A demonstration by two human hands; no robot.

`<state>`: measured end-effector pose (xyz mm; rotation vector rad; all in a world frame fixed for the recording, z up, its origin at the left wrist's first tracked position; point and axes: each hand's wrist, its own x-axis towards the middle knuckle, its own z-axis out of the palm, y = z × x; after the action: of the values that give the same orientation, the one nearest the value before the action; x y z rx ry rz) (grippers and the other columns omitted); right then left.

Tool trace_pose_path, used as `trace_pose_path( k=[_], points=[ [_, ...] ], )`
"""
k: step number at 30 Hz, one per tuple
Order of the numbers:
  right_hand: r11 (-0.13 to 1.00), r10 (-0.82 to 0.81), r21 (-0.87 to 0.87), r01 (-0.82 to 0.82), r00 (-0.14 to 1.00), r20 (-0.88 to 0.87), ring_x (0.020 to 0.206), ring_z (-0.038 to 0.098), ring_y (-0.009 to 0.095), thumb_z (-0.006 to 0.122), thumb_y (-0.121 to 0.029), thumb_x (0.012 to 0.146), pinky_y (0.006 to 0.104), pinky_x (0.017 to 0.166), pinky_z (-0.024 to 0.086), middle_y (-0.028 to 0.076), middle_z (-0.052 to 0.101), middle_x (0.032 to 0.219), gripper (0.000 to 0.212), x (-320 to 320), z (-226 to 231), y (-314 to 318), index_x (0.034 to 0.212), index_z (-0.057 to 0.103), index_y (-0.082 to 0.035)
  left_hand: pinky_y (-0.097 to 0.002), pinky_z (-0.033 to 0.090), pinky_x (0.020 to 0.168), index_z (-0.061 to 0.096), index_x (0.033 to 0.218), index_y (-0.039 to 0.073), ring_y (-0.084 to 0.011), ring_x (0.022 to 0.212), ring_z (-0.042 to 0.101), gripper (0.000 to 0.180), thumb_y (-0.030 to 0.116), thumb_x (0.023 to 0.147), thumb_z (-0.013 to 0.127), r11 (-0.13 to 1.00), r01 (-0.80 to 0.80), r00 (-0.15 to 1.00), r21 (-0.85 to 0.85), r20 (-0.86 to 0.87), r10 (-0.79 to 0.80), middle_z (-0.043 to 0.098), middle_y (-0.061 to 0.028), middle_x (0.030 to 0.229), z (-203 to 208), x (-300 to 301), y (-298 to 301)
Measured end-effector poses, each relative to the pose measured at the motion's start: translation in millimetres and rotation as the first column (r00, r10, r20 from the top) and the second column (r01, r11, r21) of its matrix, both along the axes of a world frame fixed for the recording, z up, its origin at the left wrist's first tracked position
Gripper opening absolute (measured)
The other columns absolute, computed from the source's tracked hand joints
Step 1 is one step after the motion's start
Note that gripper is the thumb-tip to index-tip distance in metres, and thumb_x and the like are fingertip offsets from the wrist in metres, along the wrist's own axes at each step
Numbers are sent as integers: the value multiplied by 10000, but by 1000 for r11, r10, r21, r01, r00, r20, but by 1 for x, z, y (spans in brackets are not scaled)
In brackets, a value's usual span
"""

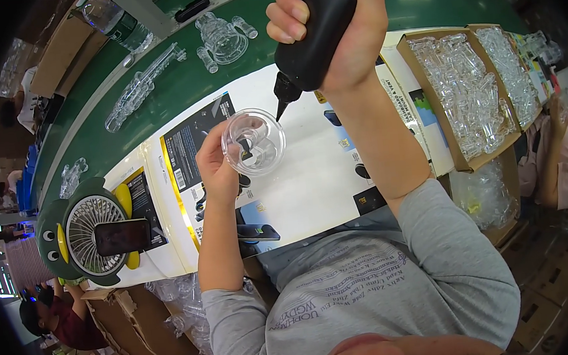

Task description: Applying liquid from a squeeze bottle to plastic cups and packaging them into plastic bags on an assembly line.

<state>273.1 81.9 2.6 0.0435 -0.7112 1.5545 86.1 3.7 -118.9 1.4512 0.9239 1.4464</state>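
Note:
A round, clear plastic part [254, 143] like a shallow cup sits in my left hand [216, 157], whose fingers close around its left side. Above it and to the right, my right hand [346, 36] grips a black squeeze bottle [316, 31] tilted downward. The bottle's narrow black nozzle points at the part's upper right rim; whether the tip touches it I cannot tell. Under both hands lies a flattened printed cardboard sheet [312, 202], white with dark panels.
Clear plastic assemblies [223, 39] and a long clear piece [140, 89] lie on the green table. Boxes of clear parts [460, 90] stand at right. A penguin-shaped fan [80, 220] with a phone [122, 237] before it is at left. A water bottle [115, 24] lies at far left; people are nearby.

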Motion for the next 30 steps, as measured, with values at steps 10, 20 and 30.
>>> trace_pose_path(
  k=[10, 20, 30],
  points=[
    [998, 70, -1, -70, 997, -31, 468, 424, 131, 379, -379, 903, 236, 467, 379, 58, 445, 571, 352, 0, 2, -1, 802, 458, -51, -287, 473, 821, 566, 1091, -40, -176, 902, 611, 450, 265, 785, 690, 988, 92, 992, -125, 93, -81, 643, -104, 982, 2, -2, -2],
    [996, 88, 5, -88, 996, -17, 470, 422, 129, 372, -378, 905, 234, 467, 375, 54, 442, 570, 360, 0, 2, -1, 800, 469, -48, -307, 505, 763, 605, 1013, -34, -206, 825, 637, 293, 150, 785, 607, 979, 148, 987, -138, 77, -138, 648, -120, 928, -2, -5, -2],
    [982, 189, 16, -188, 981, -44, 474, 425, 131, 357, -379, 908, 239, 469, 381, 54, 445, 567, 372, 0, 1, 0, 792, 461, -41, -285, 499, 686, 617, 951, -56, -189, 741, 629, 473, 379, 771, 654, 949, 247, 968, -194, 103, -231, 649, -111, 842, 4, -2, -6]
  ],
)
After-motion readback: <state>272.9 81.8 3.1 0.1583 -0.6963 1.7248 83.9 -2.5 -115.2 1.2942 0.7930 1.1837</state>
